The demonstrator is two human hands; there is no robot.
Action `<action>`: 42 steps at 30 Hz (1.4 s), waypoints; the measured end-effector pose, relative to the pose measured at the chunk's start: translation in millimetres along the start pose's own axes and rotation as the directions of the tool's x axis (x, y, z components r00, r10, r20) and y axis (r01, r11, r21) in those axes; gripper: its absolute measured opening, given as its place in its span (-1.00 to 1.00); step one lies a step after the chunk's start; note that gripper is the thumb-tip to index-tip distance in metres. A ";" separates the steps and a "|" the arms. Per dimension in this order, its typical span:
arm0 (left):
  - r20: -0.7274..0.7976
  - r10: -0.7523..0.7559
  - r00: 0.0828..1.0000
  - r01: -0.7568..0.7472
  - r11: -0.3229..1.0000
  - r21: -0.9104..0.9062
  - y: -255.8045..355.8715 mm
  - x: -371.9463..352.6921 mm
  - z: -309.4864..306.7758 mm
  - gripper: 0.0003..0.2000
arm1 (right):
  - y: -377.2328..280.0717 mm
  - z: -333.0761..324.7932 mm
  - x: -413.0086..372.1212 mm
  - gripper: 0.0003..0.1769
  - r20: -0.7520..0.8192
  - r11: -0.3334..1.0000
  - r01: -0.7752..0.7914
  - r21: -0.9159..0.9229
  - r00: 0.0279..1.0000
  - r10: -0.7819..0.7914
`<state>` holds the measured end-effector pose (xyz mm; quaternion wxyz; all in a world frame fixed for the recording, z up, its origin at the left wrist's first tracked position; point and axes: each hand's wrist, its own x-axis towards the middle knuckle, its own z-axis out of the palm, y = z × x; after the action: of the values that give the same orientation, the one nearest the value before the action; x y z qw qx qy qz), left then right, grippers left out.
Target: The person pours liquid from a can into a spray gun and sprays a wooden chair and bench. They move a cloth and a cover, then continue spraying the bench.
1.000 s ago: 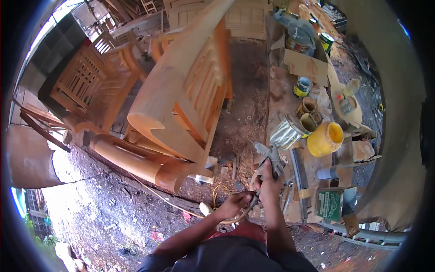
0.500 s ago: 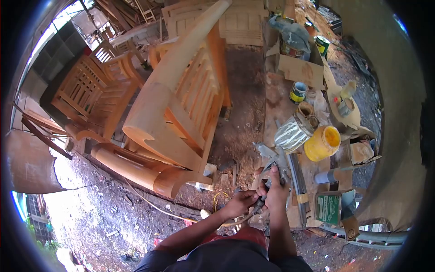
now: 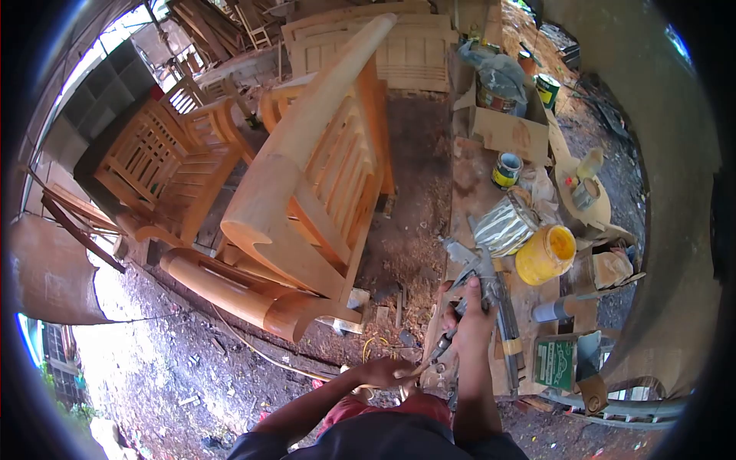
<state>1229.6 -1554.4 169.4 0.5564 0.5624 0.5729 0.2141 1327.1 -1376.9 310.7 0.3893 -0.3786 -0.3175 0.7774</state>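
Note:
My right hand [image 3: 473, 322] is wrapped round the handle of a grey spray gun [image 3: 481, 268], its thumb lying along the top. The gun is tilted, its front end away from me. From the base of its handle a metal coupling [image 3: 441, 349] leads to an air hose [image 3: 420, 372]. My left hand [image 3: 386, 372] is closed round this hose, a short way below the coupling; its fingers are partly blurred. Left of the gun stands a large slatted wooden bench [image 3: 264, 188], tipped on end, with smooth pale and orange-brown surfaces.
On the right-hand table are a yellow paint tub [image 3: 537, 264], a foil-like striped can [image 3: 504, 226], a small paint can [image 3: 507, 169], a green box [image 3: 555, 362] and a cardboard box [image 3: 510, 126]. A slatted wooden chair [image 3: 165, 165] stands left. The hose trails across the littered ground.
My left hand has slid down and left from the coupling onto the hose. My right hand keeps hold of the spray gun. The whole view has shifted slightly.

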 end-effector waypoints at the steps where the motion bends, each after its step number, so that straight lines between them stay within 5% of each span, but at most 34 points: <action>1: 0.148 -0.197 0.969 0.167 0.967 0.191 -48.7 -7.8 14.5 -0.36 | -3.6 0.7 4.5 -0.63 -0.018 1.000 0.007 0.003 1.000 -0.007; 2: 0.069 -0.126 0.990 0.104 0.960 0.260 -122.7 -28.3 44.9 -0.38 | -7.2 0.9 9.3 -0.62 -0.038 1.000 0.015 0.007 0.999 -0.015; 3: 0.095 -0.220 0.971 0.171 0.915 0.366 -118.0 -62.2 35.9 -0.38 | -10.4 0.0 14.1 -0.62 -0.023 0.999 0.019 0.036 1.000 -0.018; 4: 0.011 -0.377 0.926 0.328 0.820 0.468 -254.0 -86.0 82.1 -0.47 | -13.7 -0.9 19.4 -0.61 -0.010 0.998 0.023 0.067 1.000 -0.022; 5: -0.132 -0.582 0.803 0.595 0.765 0.249 -199.6 -119.6 60.8 -0.56 | -16.8 -0.1 24.2 -0.61 0.003 0.995 0.025 0.097 1.000 -0.025; 7: -0.499 -0.587 0.637 0.769 0.532 0.356 -258.0 -172.3 80.1 -0.64 | -27.1 7.6 27.9 -0.60 0.076 0.986 0.036 0.166 0.996 -0.049; 10: -0.623 -0.612 0.488 0.854 0.482 0.195 -219.6 -190.0 67.3 -0.68 | -34.7 24.7 36.4 -0.58 0.191 0.962 0.028 0.271 0.978 -0.083; 14: -0.591 -0.708 0.385 0.904 0.417 0.090 -204.0 -185.2 56.1 -0.68 | -38.3 55.0 55.2 -0.60 0.251 0.934 0.098 0.342 0.949 -0.192; 23: -0.367 -0.778 0.510 0.849 0.386 0.362 -224.3 -196.7 97.1 -0.64 | 17.9 74.1 94.1 -0.63 0.057 0.997 0.040 0.070 0.997 -0.044; 28: -0.233 -0.844 0.482 0.851 0.388 0.354 -188.8 -223.5 122.8 -0.67 | 65.4 48.7 117.6 -0.60 -0.049 0.998 -0.008 -0.057 0.999 0.005; 32: -0.125 -0.826 0.550 0.776 0.449 0.443 -155.2 -215.1 147.4 -0.65 | 74.9 31.2 133.0 -0.64 -0.107 0.981 -0.066 -0.180 0.993 0.047; 35: -0.183 -0.752 0.634 0.747 0.533 0.398 -123.5 -204.6 146.7 -0.58 | 70.5 23.1 142.8 -0.68 -0.077 0.928 -0.057 -0.368 0.997 0.031; 39: -0.199 -0.708 0.677 0.708 0.554 0.438 -131.7 -179.8 138.1 -0.63 | 55.8 20.0 158.2 -0.65 0.082 0.838 0.374 -0.397 0.924 -0.374; 42: -0.303 -0.636 0.710 0.699 0.583 0.415 -126.2 -143.9 119.1 -0.65 | 23.8 24.5 165.8 -0.59 0.164 0.733 0.383 -0.562 0.920 -0.355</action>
<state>1246.8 -1761.5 82.1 0.3935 0.4152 0.8092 -0.1336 1229.8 -1253.4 247.8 0.3929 -0.3912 -0.6179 0.5574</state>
